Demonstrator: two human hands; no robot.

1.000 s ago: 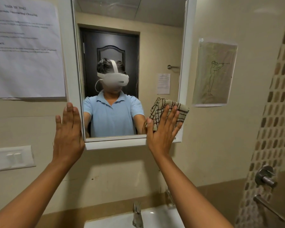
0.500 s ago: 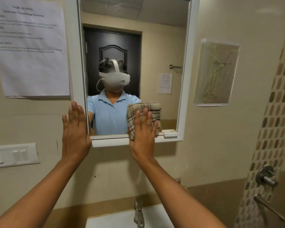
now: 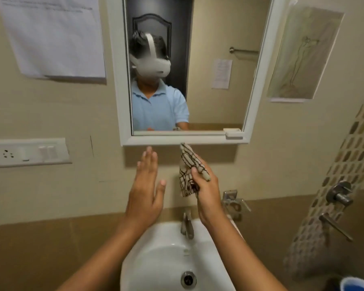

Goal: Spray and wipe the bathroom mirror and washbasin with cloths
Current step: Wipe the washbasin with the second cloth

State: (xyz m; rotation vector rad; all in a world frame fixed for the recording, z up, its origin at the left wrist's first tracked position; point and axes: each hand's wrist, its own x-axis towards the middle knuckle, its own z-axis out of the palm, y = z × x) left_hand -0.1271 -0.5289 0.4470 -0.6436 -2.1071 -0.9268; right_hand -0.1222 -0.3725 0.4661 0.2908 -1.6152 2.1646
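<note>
A white-framed mirror (image 3: 216, 97) hangs on the beige wall and reflects a person in a blue shirt with a white headset. Below it sits the white washbasin (image 3: 156, 261) with a steel tap (image 3: 187, 225) and a drain (image 3: 188, 280). My right hand (image 3: 206, 190) is off the glass, below the mirror's lower frame, and grips a bunched beige checked cloth (image 3: 187, 166). My left hand (image 3: 144, 185) is beside it with flat, spread fingers and holds nothing. Both hands hover above the tap.
A switch and socket plate (image 3: 27, 152) is on the wall at left, under a taped paper sheet (image 3: 55, 36). A drawing (image 3: 303, 53) hangs right of the mirror. Steel valves (image 3: 338, 194) and a wall tap (image 3: 231, 202) stick out at right. A blue object (image 3: 357, 284) shows at the bottom right corner.
Both hands have come down off the mirror to below its frame. The cloth, earlier pressed flat on the glass, is now bunched in my right hand. The view has tilted down to the basin.
</note>
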